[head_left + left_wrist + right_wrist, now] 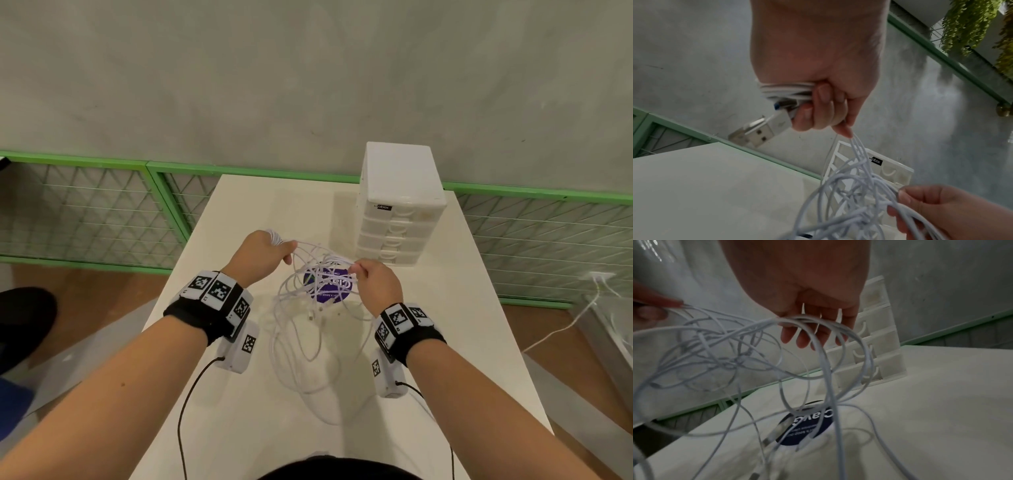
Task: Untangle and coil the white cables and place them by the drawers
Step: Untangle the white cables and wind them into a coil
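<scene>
On the surface: a matte off-white surface point(445, 325) carries a white plastic drawers point(397, 219) unit at its far right, with four stacked fronts.
Room: grey plaster wall point(239, 85); green-framed wire mesh panels point(85, 212) along its foot; brown floor point(548, 325).
Sticker: a round purple sticker point(329, 294) with white print lies flat just before the drawers.
Cables: thin, smooth white cables point(308, 329) hang in tangled loops between both hands, the lower loops trailing over the surface.
Left hand: the left hand point(262, 253) is clenched around a tight coil, with a metal USB plug point(756, 131) jutting out.
Right hand: the right hand point(378, 284) pinches several strands, its fingers point(803, 335) loosely curled.
</scene>
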